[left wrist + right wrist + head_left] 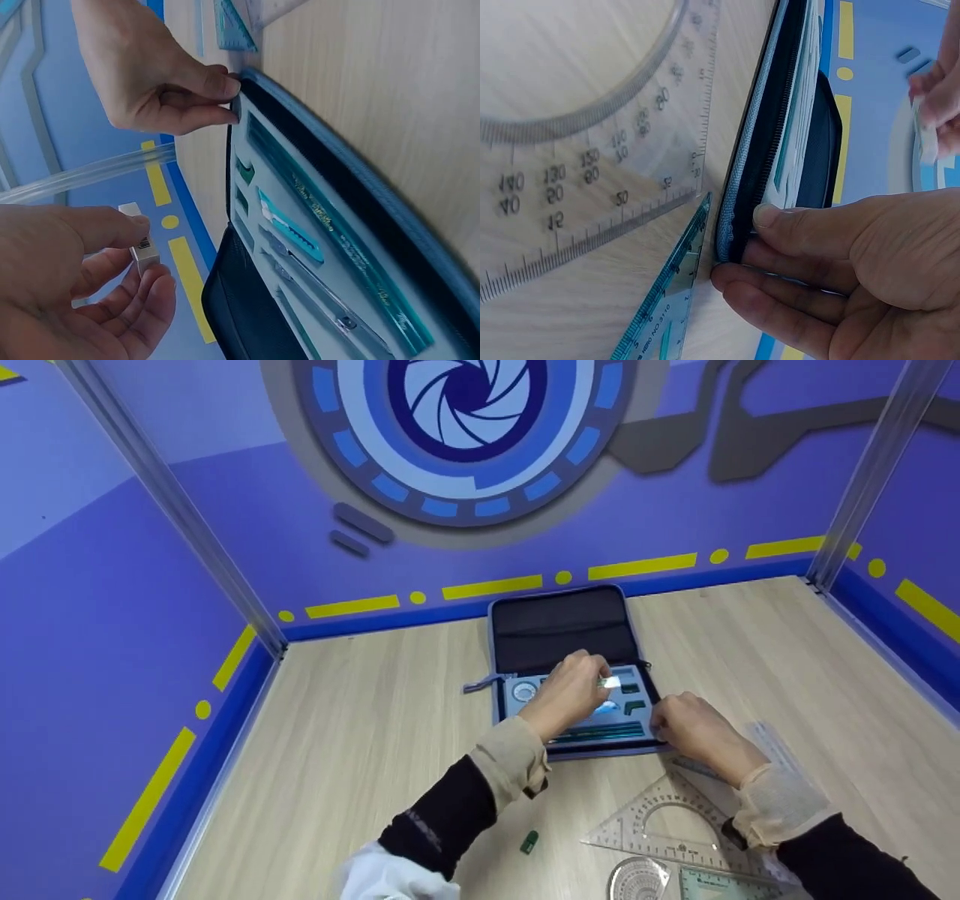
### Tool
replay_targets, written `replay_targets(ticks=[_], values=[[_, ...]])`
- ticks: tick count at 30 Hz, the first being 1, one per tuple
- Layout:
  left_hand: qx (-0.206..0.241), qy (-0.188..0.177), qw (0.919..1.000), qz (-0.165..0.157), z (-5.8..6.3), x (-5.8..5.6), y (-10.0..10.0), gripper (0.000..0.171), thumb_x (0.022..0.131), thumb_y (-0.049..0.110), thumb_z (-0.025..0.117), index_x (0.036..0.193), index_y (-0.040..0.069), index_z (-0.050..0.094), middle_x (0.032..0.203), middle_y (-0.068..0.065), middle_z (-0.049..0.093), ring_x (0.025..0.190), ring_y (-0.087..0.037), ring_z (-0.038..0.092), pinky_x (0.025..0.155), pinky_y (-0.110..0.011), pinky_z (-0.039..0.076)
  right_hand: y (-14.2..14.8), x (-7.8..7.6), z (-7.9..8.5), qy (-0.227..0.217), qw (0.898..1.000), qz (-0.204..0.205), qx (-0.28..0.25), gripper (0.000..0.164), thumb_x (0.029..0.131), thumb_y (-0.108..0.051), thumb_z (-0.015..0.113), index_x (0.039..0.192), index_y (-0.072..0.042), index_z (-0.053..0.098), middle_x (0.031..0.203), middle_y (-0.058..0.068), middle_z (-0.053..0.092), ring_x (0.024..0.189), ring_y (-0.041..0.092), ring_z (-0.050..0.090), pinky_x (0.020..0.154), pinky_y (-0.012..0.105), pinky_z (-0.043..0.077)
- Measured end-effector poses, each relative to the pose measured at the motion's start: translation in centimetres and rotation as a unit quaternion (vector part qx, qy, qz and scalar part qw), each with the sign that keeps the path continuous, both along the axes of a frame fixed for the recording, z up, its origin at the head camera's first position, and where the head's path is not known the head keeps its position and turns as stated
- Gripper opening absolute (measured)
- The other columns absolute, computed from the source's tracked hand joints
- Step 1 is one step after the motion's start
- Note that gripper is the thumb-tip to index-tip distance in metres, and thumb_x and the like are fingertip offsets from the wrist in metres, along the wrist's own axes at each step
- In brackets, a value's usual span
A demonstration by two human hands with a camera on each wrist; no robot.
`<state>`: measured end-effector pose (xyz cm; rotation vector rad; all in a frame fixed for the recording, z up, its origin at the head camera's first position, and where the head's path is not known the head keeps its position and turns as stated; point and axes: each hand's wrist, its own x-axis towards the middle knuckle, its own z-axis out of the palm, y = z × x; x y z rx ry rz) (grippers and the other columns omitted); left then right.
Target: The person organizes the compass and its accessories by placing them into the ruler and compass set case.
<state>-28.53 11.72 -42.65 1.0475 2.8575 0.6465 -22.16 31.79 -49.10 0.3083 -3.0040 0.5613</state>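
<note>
pinching one eraser (145,253) above one open case (562,630)
left hand (571,691) pinches the eraser between thumb and fingers; right hand (701,735) pinches the case's right edge. the case's tray (517,709) holds two pencils (607,732), one compass (347,322), one cutter (291,226), one disc (524,691). outside, on the table (337,772), lie one protractor (636,879), one large set square (694,853), one green piece (529,842).

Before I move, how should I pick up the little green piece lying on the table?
Probably pinch its long sides from above: the little green piece is elongated and lies on the table apart from the clear triangle, so both sides look reachable.
</note>
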Motion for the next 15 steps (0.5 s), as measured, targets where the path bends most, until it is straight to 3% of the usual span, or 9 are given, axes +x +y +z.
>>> replay_targets(ticks=[15], values=[[-0.034, 0.012, 0.9992, 0.018, -2.9, -3.9, 5.3, 0.015, 0.098, 0.016, 0.068, 0.112, 0.013, 0.075, 0.111, -0.001, 0.068, 0.095, -0.011, 0.065, 0.081, -0.023, 0.055, 0.0, 0.3, -0.1, 0.005, 1.0, -0.014, -0.001, 0.015, 0.08, 0.009, 0.07, 0.076, -0.003, 0.077, 0.073, 0.006, 0.073, 0.063, 0.015, 0.059, 0.059, 0.036, 0.054]])
